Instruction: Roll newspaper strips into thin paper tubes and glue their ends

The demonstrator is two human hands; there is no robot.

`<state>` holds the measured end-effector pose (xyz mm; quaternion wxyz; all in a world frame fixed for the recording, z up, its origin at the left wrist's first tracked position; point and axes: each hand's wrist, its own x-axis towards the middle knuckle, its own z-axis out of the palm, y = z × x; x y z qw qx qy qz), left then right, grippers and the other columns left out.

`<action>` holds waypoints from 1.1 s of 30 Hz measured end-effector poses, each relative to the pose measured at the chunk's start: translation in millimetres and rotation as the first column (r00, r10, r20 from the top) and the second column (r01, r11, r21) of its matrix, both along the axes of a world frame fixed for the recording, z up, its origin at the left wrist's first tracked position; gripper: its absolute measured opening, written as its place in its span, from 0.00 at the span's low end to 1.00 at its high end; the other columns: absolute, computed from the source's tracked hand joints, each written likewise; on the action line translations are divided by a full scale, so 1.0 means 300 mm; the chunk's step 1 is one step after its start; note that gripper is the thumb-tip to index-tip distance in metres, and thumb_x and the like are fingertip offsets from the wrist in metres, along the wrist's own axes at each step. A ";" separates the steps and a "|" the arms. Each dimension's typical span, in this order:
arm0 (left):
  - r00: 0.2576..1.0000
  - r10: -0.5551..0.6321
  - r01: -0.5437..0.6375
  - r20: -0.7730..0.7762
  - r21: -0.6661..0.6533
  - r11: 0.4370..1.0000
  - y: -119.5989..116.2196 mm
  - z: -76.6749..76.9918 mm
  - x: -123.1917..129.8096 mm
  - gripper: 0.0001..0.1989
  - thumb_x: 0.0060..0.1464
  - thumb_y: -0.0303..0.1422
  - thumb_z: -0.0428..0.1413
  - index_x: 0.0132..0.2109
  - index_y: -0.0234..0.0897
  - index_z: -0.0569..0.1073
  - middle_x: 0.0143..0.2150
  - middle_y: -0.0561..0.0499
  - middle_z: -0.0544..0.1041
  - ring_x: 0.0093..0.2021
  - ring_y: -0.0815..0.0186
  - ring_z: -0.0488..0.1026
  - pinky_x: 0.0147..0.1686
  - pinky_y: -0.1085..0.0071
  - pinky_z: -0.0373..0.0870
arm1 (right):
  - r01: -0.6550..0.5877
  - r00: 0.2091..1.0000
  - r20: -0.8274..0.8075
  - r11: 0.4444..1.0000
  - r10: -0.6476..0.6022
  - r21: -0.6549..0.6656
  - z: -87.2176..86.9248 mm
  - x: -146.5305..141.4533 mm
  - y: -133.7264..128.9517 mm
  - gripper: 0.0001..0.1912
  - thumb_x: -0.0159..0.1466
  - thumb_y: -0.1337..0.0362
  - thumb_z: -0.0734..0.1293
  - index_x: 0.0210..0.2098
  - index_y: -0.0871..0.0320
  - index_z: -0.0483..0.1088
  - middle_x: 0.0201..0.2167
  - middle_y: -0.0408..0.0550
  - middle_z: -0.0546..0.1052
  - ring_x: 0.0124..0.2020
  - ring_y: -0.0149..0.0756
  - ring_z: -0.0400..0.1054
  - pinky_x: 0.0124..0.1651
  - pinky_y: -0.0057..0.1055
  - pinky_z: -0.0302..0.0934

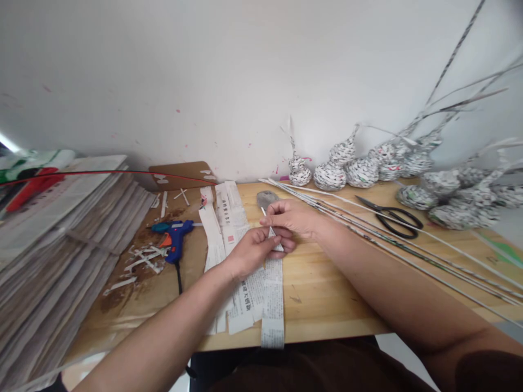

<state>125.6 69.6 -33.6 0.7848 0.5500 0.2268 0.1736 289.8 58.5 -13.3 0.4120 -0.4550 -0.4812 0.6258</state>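
My left hand (254, 251) and my right hand (291, 220) meet over the middle of the table, fingers closed in a pinch. Between them is a newspaper strip (272, 305), its upper end narrowed into a thin white roll that pokes out above the fingers. The strip's lower end hangs over the table's front edge. Just beyond my right hand lies a grey, stone-like lump (267, 198). Beside my left hand, more cut newspaper strips (245, 296) lie flat in overlapping layers.
A blue glue gun (176, 242) rests on stained cardboard at left, near paper scraps (145, 259) and a tall newspaper stack (77, 256). To the right are long paper rods (368, 234), black scissors (398, 222) and several woven paper gourd shapes (330, 175) along the wall.
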 end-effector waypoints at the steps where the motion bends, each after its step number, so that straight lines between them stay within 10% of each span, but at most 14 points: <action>1: 1.000 0.003 -0.003 0.009 -0.006 1.000 0.001 -0.002 -0.001 0.16 0.55 0.38 0.58 0.47 0.31 0.75 0.42 0.41 0.79 0.45 0.61 0.76 0.48 0.60 0.71 | -0.045 0.999 -0.007 0.999 0.045 -0.007 0.005 0.003 -0.004 0.15 0.55 0.55 0.72 0.27 0.59 0.66 0.08 0.32 0.62 0.08 0.23 0.54 0.11 0.18 0.46; 5: 1.000 0.013 -0.013 0.007 -0.025 1.000 0.001 -0.003 -0.002 0.17 0.54 0.39 0.58 0.47 0.32 0.74 0.41 0.42 0.79 0.44 0.61 0.76 0.48 0.60 0.71 | -0.123 0.992 0.010 0.992 0.123 -0.007 0.016 0.013 -0.008 0.13 0.56 0.56 0.72 0.29 0.60 0.69 0.09 0.34 0.64 0.09 0.23 0.54 0.12 0.19 0.47; 14: 0.998 0.028 -0.030 -0.063 -0.032 0.999 -0.017 0.005 0.002 0.17 0.52 0.41 0.60 0.42 0.30 0.76 0.38 0.42 0.79 0.42 0.62 0.76 0.45 0.64 0.72 | 0.157 0.987 -0.027 0.987 -0.158 -0.041 0.032 -0.008 0.004 0.20 0.47 0.59 0.77 0.20 0.59 0.62 0.13 0.34 0.62 0.13 0.20 0.52 0.16 0.21 0.44; 20: 0.997 0.040 -0.042 -0.061 -0.037 0.998 -0.013 0.009 0.002 0.18 0.52 0.42 0.60 0.42 0.30 0.76 0.38 0.41 0.79 0.42 0.60 0.77 0.44 0.63 0.73 | -0.028 0.999 0.029 1.000 0.028 -0.006 0.042 0.020 0.003 0.15 0.53 0.56 0.73 0.31 0.63 0.74 0.18 0.40 0.69 0.18 0.22 0.57 0.19 0.22 0.46; 26: 0.998 0.036 -0.038 -0.046 -0.035 0.999 -0.010 0.005 0.003 0.19 0.54 0.43 0.57 0.42 0.29 0.76 0.38 0.41 0.79 0.43 0.61 0.76 0.45 0.62 0.72 | 0.181 0.983 -0.011 0.982 -0.182 -0.052 0.039 -0.005 0.002 0.20 0.46 0.58 0.77 0.21 0.61 0.63 0.13 0.34 0.62 0.15 0.20 0.52 0.17 0.21 0.44; 33: 0.999 0.034 -0.035 -0.016 -0.044 0.998 -0.006 0.003 0.001 0.18 0.55 0.43 0.57 0.43 0.30 0.76 0.39 0.42 0.79 0.42 0.60 0.76 0.45 0.62 0.73 | -0.001 1.000 0.021 0.998 0.003 -0.067 0.025 0.010 0.004 0.17 0.50 0.56 0.75 0.25 0.61 0.68 0.14 0.37 0.67 0.13 0.21 0.56 0.15 0.21 0.46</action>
